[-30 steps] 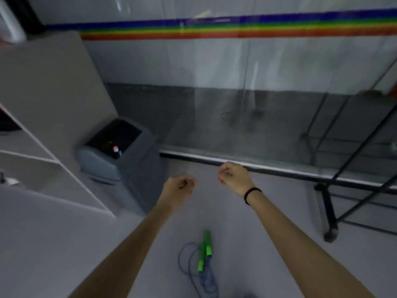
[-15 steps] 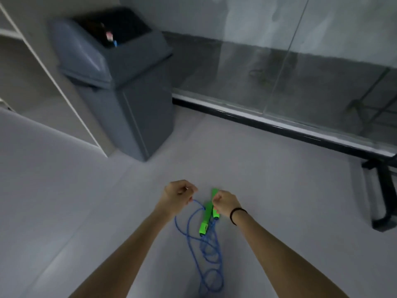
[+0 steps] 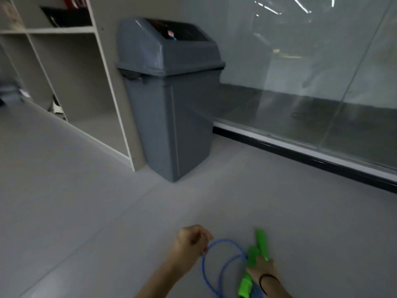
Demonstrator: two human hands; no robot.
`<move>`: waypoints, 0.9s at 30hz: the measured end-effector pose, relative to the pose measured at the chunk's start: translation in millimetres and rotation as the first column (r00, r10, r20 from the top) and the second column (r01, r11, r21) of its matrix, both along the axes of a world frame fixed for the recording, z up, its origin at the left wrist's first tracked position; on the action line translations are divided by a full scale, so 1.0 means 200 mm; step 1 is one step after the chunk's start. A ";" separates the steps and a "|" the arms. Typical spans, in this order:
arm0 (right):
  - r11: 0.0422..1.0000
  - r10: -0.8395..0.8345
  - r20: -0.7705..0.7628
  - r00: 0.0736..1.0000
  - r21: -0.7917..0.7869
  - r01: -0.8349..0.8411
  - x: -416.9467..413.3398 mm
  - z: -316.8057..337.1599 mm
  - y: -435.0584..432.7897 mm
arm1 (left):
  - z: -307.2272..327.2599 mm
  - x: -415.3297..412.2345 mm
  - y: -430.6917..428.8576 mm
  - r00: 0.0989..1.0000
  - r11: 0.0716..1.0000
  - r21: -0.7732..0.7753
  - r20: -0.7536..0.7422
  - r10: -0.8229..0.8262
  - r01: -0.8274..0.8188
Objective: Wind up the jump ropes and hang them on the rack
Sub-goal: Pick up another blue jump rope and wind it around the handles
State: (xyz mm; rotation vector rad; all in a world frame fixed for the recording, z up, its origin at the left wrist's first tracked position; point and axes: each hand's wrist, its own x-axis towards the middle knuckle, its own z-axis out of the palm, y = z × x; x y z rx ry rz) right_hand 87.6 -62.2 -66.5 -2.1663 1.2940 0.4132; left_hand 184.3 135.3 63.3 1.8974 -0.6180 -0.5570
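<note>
Head view: the hands, empty and raised a second ago, have dropped to the jump rope (image 3: 251,258) on the floor (image 3: 86,211) at 6 o'clock — right hand (image 3: 261,271) fingers curled round its green handles (image 3: 260,244), left hand (image 3: 192,241) pinching the blue cord (image 3: 224,240) — so winding can likely begin.

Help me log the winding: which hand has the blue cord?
The left hand: its curled fingers pinch the loop of blue cord, whereas the right hand, with the black wristband, holds the green handles.
</note>
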 end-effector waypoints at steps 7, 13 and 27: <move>0.998 -0.059 -0.151 0.987 -0.036 0.054 0.13 -0.22 -0.04 | -0.11 0.10 0.01 0.999 1.000 -0.020 -0.039 0.007 -0.008; 0.997 -0.061 -0.207 0.976 -0.054 0.051 0.14 -0.30 -0.08 | -0.17 0.12 -0.05 0.999 1.000 -0.015 -0.039 -0.014 0.013; 0.988 -0.152 0.273 0.950 0.050 0.143 0.09 -0.11 -0.01 | -0.18 0.10 -0.14 0.999 1.000 0.007 -0.043 -0.016 0.017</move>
